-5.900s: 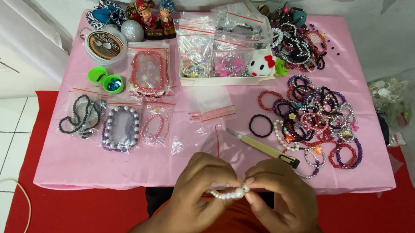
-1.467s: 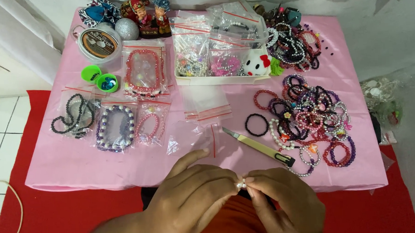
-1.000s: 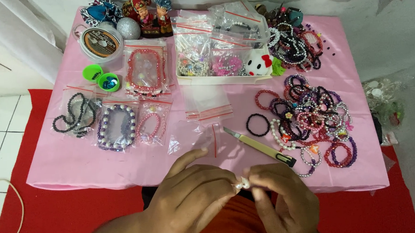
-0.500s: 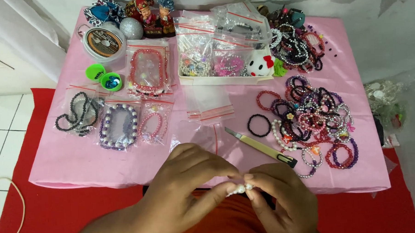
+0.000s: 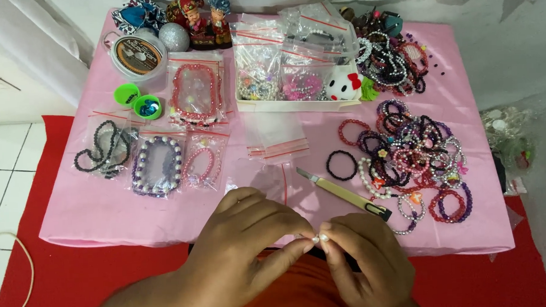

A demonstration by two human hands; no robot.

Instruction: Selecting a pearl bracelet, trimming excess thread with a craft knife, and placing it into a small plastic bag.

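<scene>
A low surface (image 5: 93, 208) covered with a pink cloth stands on a red mat (image 5: 78, 281). Along its far edge sit a round spool of cord (image 5: 137, 54), a silver glitter ball (image 5: 174, 37) and two small figurines (image 5: 203, 20). Near the middle a white tray (image 5: 295, 104) holds clear bags of beads and a small white plush toy (image 5: 343, 84). On the left lie two green caps (image 5: 137, 101) and several bagged bracelets (image 5: 155, 163). Empty clear bags (image 5: 275, 138) lie in front of the tray, with a cream-handled cutter (image 5: 344, 193) just beside them. A heap of loose bracelets (image 5: 415, 157) covers the right side, and a single black bracelet (image 5: 342, 165) lies at its left edge.
</scene>
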